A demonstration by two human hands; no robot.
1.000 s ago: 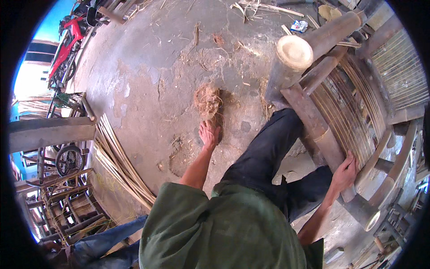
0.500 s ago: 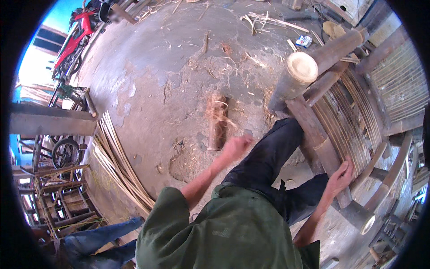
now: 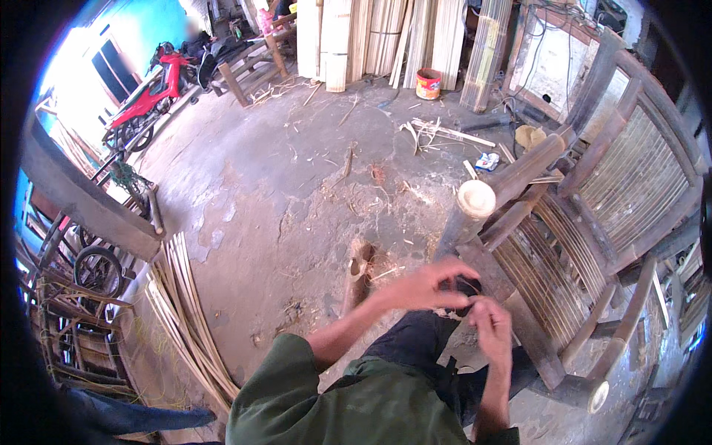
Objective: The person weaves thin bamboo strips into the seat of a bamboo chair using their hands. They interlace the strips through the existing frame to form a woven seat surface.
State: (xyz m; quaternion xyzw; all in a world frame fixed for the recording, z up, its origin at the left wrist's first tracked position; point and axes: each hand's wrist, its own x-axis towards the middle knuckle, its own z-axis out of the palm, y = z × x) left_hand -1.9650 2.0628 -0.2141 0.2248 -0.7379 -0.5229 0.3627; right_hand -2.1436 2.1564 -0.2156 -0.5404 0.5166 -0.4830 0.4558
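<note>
The bamboo chair [image 3: 545, 274] stands right of the left hand [image 3: 434, 285] and the nearer right hand [image 3: 491, 326], its seat-edge rail [image 3: 532, 341] running far-left to near-right. Whether either grip grasps anything, I cannot tell.

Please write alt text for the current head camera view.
A person's left hand and right hand are close together above dark trousers, beside a bamboo chair. A bamboo tube lies on the floor; a red motorbike stands beyond.

Worn grey floor [image 3: 252, 156], pale strips [image 3: 182, 319]; bamboo tube [image 3: 357, 282], red bucket [image 3: 429, 84]
</note>
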